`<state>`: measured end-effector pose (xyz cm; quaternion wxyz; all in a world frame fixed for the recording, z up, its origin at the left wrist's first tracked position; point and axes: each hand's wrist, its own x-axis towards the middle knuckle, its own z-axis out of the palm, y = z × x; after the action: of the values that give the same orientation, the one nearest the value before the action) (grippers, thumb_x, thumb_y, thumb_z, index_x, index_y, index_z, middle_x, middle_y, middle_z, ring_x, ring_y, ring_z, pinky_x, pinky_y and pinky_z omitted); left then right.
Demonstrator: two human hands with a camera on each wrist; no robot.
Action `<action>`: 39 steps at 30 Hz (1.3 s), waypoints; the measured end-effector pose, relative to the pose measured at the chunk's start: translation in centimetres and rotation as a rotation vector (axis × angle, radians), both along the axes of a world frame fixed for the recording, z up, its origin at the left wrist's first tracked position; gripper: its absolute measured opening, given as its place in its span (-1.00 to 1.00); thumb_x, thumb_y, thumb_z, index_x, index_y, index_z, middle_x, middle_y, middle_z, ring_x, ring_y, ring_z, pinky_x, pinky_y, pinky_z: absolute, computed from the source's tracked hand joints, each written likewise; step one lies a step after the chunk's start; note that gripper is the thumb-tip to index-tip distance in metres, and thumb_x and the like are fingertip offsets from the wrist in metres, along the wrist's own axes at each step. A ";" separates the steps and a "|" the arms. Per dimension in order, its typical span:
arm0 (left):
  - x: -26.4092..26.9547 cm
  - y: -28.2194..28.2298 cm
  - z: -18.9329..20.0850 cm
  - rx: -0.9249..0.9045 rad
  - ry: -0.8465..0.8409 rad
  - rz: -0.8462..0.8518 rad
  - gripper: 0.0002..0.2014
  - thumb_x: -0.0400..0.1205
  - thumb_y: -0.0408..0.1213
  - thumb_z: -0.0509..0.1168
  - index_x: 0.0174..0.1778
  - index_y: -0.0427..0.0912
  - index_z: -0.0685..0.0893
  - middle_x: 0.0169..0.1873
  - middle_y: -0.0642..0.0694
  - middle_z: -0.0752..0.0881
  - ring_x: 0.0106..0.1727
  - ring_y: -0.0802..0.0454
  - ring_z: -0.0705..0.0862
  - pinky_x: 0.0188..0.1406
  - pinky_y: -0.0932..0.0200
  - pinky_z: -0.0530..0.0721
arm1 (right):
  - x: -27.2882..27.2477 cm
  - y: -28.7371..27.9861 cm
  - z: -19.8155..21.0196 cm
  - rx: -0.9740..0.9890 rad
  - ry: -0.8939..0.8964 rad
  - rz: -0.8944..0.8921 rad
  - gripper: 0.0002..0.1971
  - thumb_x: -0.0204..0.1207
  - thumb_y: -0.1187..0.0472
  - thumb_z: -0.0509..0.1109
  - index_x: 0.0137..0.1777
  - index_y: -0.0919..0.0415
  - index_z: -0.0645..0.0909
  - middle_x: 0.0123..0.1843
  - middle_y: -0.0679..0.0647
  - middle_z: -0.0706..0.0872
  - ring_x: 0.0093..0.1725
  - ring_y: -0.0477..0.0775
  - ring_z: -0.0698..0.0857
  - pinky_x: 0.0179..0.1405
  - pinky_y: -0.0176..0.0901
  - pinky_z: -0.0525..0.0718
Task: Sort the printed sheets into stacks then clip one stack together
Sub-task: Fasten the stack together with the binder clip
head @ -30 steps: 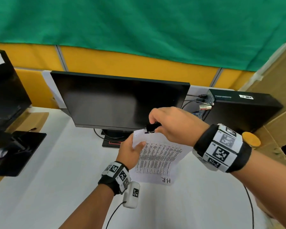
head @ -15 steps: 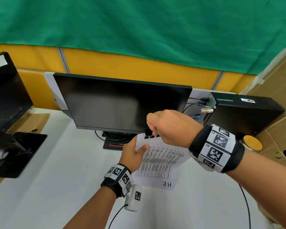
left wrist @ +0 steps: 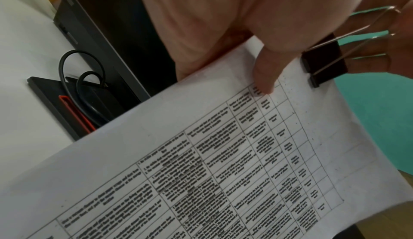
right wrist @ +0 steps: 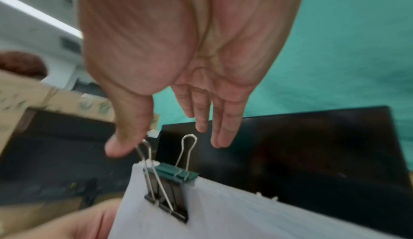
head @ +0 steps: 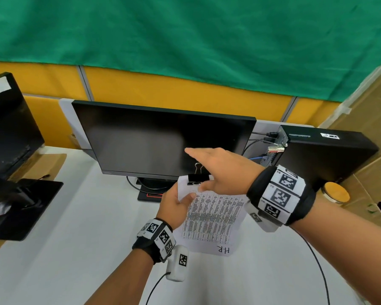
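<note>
Left hand [head: 174, 206] pinches the stack of printed sheets [head: 211, 219] at its left edge, above the white desk [head: 53, 249]. A black binder clip [head: 197, 178] grips the stack's far edge. Right hand [head: 220, 170] hovers spread flat, thumb apparently brushing one wire handle.

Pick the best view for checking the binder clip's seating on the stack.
Right wrist: the binder clip fills the centre, jaws straddling the sheet stack edge, both handles up. Left wrist shows it side-on at the frame edge. Head shows it small, partly behind the right hand.
</note>
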<state>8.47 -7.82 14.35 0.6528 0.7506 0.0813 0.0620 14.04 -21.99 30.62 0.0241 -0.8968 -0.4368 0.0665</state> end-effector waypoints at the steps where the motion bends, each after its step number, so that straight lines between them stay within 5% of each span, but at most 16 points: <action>1: 0.1 0.1 0.1 -0.005 0.000 -0.004 -0.86 0.65 -0.28 0.35 0.06 0.06 0.66 -0.08 0.03 0.80 -0.03 0.13 0.78 -0.09 0.23 0.69 | 0.2 -0.3 -0.2 0.105 0.002 -0.013 -0.24 0.52 -0.10 0.45 0.65 0.12 0.26 0.57 0.10 0.47 0.49 0.08 0.49 0.47 0.02 0.52; 4: 0.1 0.1 0.3 -0.020 -0.005 -0.027 -0.78 0.66 -0.30 0.33 0.06 0.17 0.65 -0.03 0.08 0.81 0.03 0.20 0.78 0.02 0.19 0.73 | 0.7 -1.3 -1.4 0.465 -0.063 -0.044 -0.62 0.57 -0.03 0.41 0.30 0.15 0.69 0.21 0.04 0.68 0.11 -0.05 0.65 0.19 -0.01 0.68; 6: 0.1 0.1 0.3 -0.014 -0.013 -0.026 -0.77 0.65 -0.31 0.34 0.05 0.19 0.65 -0.03 0.08 0.81 0.01 0.23 0.78 0.03 0.18 0.73 | 0.5 -1.4 -2.6 0.494 -0.046 -0.075 -0.72 0.58 0.05 0.43 0.19 0.16 0.76 0.12 0.02 0.71 0.03 -0.07 0.67 0.12 -0.04 0.71; 10: 0.1 -0.1 0.3 0.012 -0.017 -0.029 -0.79 0.65 -0.29 0.34 0.05 0.18 0.64 -0.06 0.06 0.81 -0.04 0.27 0.77 -0.09 0.31 0.69 | 0.1 -1.5 -4.0 0.460 -0.061 -0.123 -0.58 0.52 0.00 0.48 0.34 0.15 0.69 0.29 0.01 0.65 0.24 -0.01 0.66 0.28 -0.03 0.67; 14: 0.2 0.0 0.6 0.016 -0.028 -0.025 -0.81 0.65 -0.28 0.35 0.08 0.11 0.65 -0.07 0.07 0.81 -0.05 0.28 0.76 -0.16 0.40 0.66 | -0.2 -1.8 -4.4 0.566 -0.128 -0.079 -0.65 0.52 0.06 0.49 0.27 0.17 0.74 0.20 0.03 0.67 0.12 -0.01 0.70 0.15 -0.07 0.72; 25: -0.2 -0.4 0.5 0.031 -0.026 -0.029 -0.91 0.64 -0.29 0.35 0.03 -0.04 0.68 -0.20 0.07 0.75 -0.22 0.30 0.71 -0.17 0.31 0.60 | 0.2 -1.8 -4.8 0.171 0.003 -0.072 -0.36 0.53 -0.24 0.36 0.49 0.15 0.54 0.48 0.05 0.61 0.44 0.04 0.58 0.42 0.04 0.59; 29: -0.3 -0.5 0.5 0.045 -0.022 -0.036 -0.92 0.65 -0.28 0.33 0.03 -0.07 0.67 -0.20 0.05 0.75 -0.21 0.29 0.71 -0.19 0.36 0.62 | 0.5 -1.5 -4.4 0.101 0.050 -0.057 -0.45 0.52 -0.26 0.34 0.32 0.12 0.67 0.28 0.08 0.74 0.26 0.09 0.70 0.24 0.05 0.68; 33: -0.1 -0.5 0.6 0.039 -0.009 -0.043 -0.88 0.63 -0.30 0.36 0.04 -0.01 0.66 -0.17 0.02 0.74 -0.17 0.26 0.72 -0.14 0.27 0.65 | 1.1 -0.8 -4.5 0.057 -0.012 -0.070 -0.58 0.58 -0.26 0.28 0.16 0.05 0.65 -0.03 0.02 0.77 -0.02 0.07 0.73 -0.23 -0.18 0.56; 39: -0.1 -0.2 0.7 0.034 -0.026 -0.048 -0.85 0.65 -0.28 0.34 0.06 0.07 0.65 -0.11 0.01 0.76 -0.11 0.24 0.74 -0.16 0.34 0.64 | 1.5 -0.7 -4.6 0.136 0.167 -0.105 -0.58 0.55 -0.24 0.34 0.21 0.04 0.67 -0.14 -0.01 0.74 -0.18 -0.02 0.69 -0.34 -0.27 0.49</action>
<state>8.37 -8.05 15.04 0.6421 0.7626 0.0538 0.0572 15.51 -22.71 26.07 0.1245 -0.9061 -0.3891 0.1098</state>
